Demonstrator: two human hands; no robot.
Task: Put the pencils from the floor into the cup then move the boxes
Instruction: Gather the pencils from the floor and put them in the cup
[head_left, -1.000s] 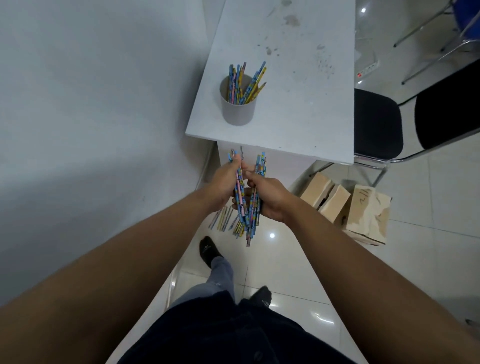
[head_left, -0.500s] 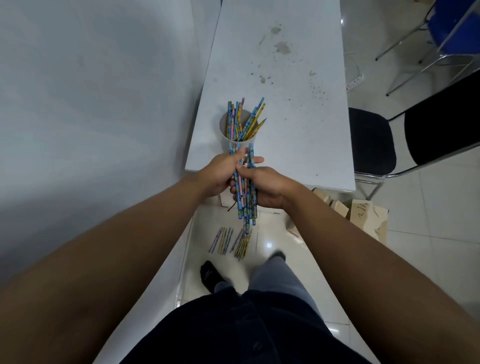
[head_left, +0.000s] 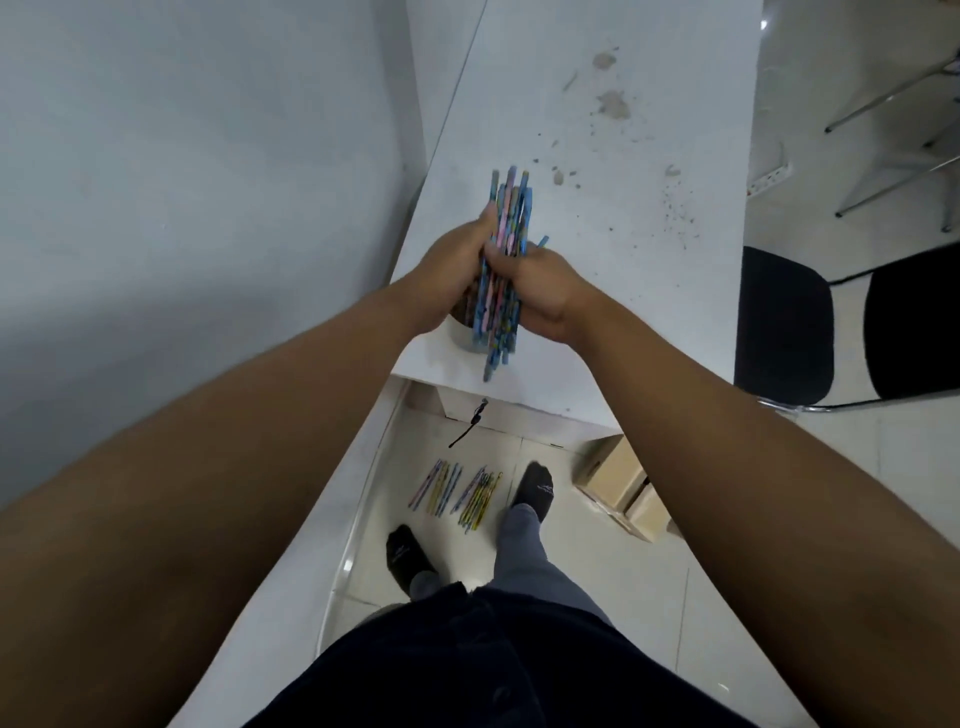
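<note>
Left hand (head_left: 451, 270) and right hand (head_left: 540, 291) both clasp the pencil bundle (head_left: 501, 270), upright above the mostly hidden cup (head_left: 460, 332), likely to square the ends before dropping them in. More pencils (head_left: 462, 493) lie on the floor below the cup's table (head_left: 597, 208); boxes (head_left: 621, 486) untouched.

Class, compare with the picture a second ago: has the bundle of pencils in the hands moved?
Yes. The bundle of pencils has risen from below the table edge to over it.

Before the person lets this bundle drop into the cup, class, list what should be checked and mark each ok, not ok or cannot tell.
1. Both hands closed on the bundle of pencils: left hand, right hand. Ok.
2. Bundle over the cup: roughly, ok.
3. Cup mouth clear: hidden by hands, cannot tell.
4. Cup on the table, away from its edge: near the edge, not ok.
5. Floor cleared: floor pencils remain, not ok.
6. Boxes moved: not ok.
</note>
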